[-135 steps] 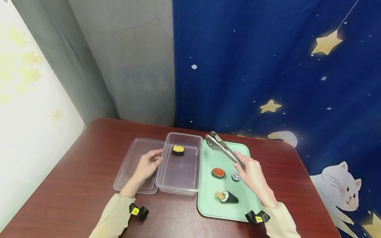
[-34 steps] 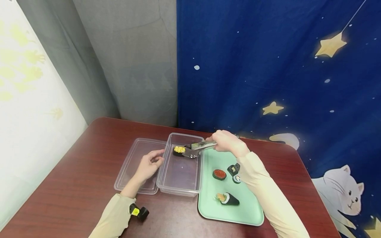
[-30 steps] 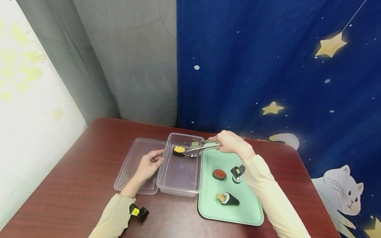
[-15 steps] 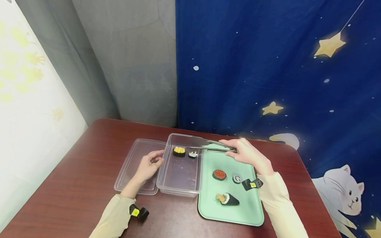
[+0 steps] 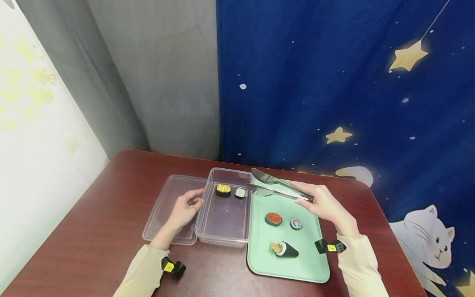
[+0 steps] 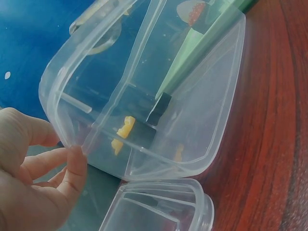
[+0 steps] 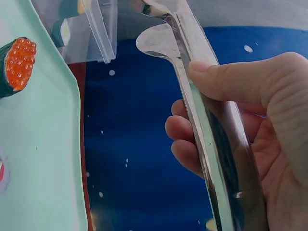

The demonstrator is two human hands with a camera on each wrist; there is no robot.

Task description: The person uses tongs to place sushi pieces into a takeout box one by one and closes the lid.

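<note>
My right hand [image 5: 326, 206] holds metal tongs [image 7: 226, 144] over the back of the green tray [image 5: 265, 264]. The tongs' ends stand apart with nothing between them. Fingertips of my left hand [image 5: 183, 209] touch the left side of the clear plastic container [image 5: 222, 240], fingers loosely bent. Inside, near the back, sit a yellow-topped sushi piece [image 5: 223, 191] and a small white-and-black sushi roll [image 5: 240, 193], side by side. On the tray lie a red roe sushi [image 5: 273, 219], a round sushi roll [image 5: 296, 224] and a cone-shaped hand roll [image 5: 287, 249].
A clear lid [image 5: 159, 218] lies flat left of the container, partly beneath my left hand. The tray stands against the container's right side. All of it is on a dark red wooden table [image 5: 92, 231], with grey and blue curtains [image 5: 282, 82] behind.
The tongs have let go of the small white-and-black roll inside the container, and it has tipped to show its top. My right hand has drawn back right over the tray; my left hand stays.
</note>
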